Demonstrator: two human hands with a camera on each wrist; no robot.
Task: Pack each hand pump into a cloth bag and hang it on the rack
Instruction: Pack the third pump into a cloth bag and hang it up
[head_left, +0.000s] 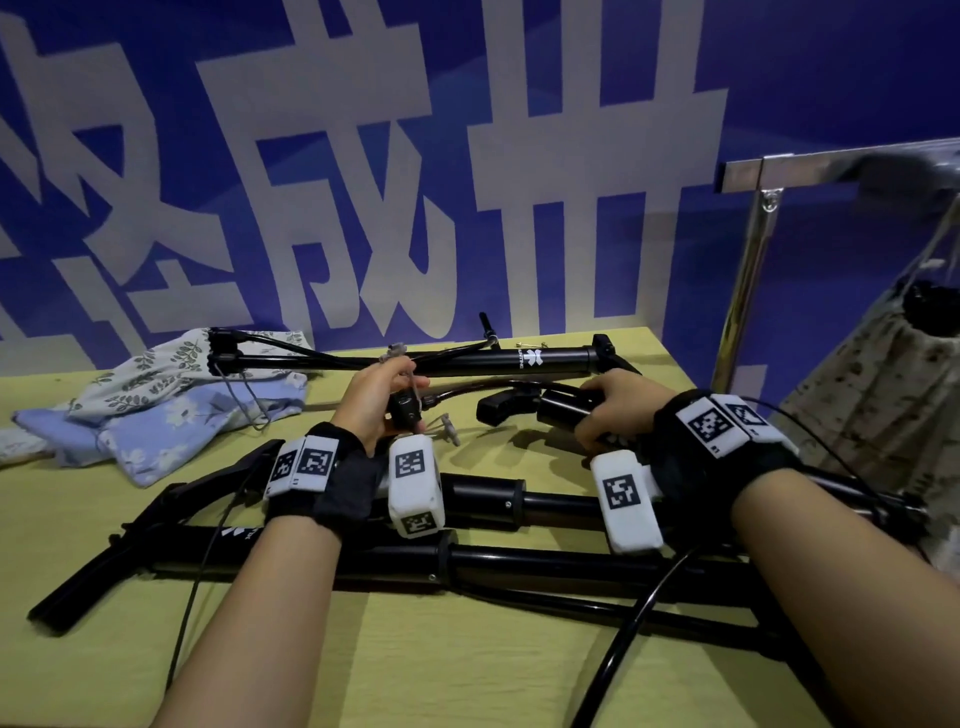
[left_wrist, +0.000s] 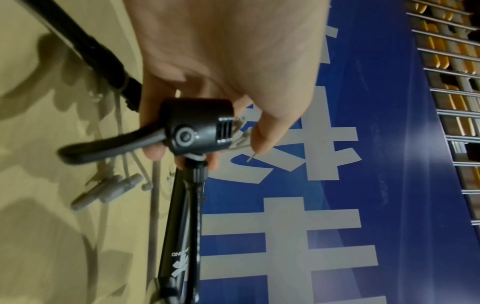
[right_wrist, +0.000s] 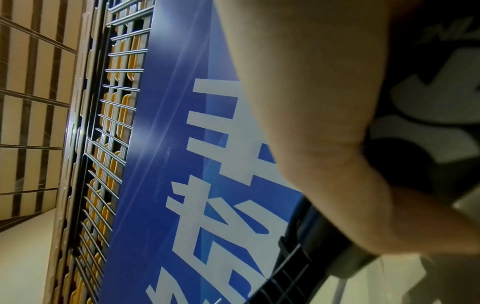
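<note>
The left hand is pinching the black valve head of a pump hose just above the table, while the right hand is gripping that hand pump by its black barrel. More pumps are lying nearer; floral cloth bags are sitting left, and a filled bag is hanging from the rack.

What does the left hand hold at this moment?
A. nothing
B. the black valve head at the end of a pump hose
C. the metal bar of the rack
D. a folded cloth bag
B: the left hand has its fingers curled round the black valve head with its lever, while the cloth bags lie untouched on the table.
</note>
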